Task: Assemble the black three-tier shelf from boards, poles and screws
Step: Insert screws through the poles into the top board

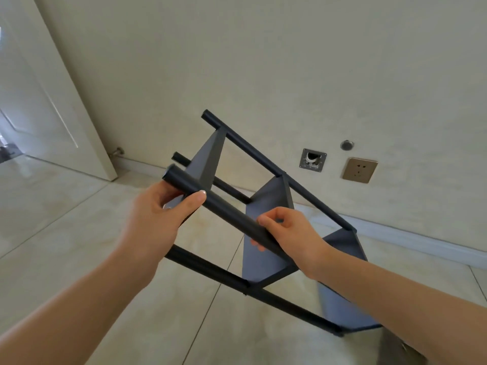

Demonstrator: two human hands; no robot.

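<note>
- Shelf (266, 233) hangs tilted above the tiled floor (79, 233), held by its nearest pole (224, 209).
- Left hand (160, 214) curls round that pole near its open end; right hand (292, 233) pinches it lower down.
- Beyond the grip: pale wall (263, 61), door (39, 101), brass socket (359, 170), metal plate (313, 160).
- Three flat dark boards, four round matte black poles.

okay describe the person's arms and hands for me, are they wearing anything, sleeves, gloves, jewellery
Both forearms are bare as far as the frame shows: no sleeves, gloves, watch or bracelets. The left hand and right hand show no rings. The left thumbnail looks pale and glossy, possibly polished.
</note>
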